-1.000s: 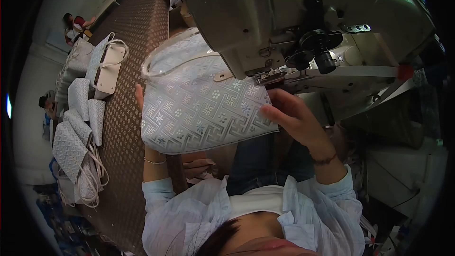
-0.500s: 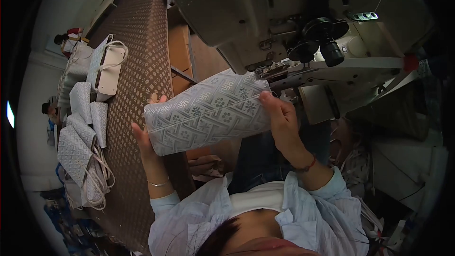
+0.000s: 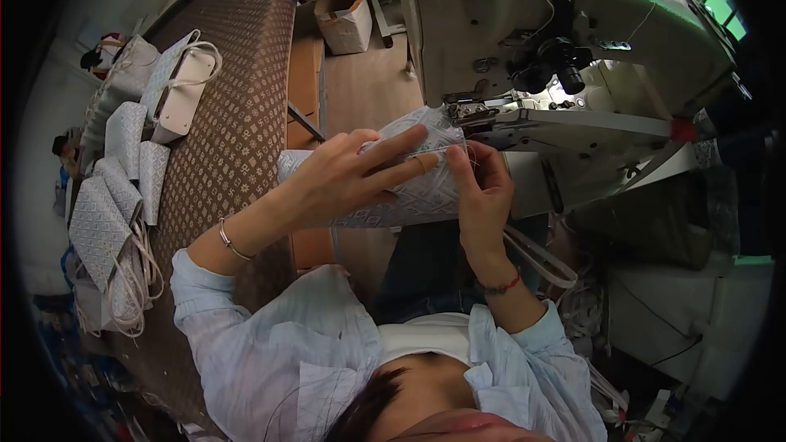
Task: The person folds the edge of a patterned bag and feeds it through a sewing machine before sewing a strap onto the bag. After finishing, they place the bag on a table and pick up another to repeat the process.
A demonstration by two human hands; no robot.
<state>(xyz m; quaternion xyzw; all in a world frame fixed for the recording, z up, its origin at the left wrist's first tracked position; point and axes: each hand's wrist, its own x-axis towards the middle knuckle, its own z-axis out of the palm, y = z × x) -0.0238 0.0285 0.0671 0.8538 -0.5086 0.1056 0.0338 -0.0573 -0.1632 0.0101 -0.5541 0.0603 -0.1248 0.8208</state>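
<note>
A pale silver-white patterned fabric bag piece with a stitched seam lies in front of the sewing machine, its upper right corner close to the machine's needle area. My left hand rests across it with fingers stretched out toward the right edge; a ring is on one finger. At that edge my right hand has thumb and fingers pinched together on the fabric. Fine loose thread ends show by the right fingertips. The left thumb is hidden.
On the left a brown patterned table bears a white handbag and several patterned fabric pieces with cords. A cardboard box stands on the floor behind. Straps hang below the machine bed.
My left hand has moved from the piece's far left end to across its surface, near my right hand. The right fingers have drawn together at the edge. The camera view has shifted.
</note>
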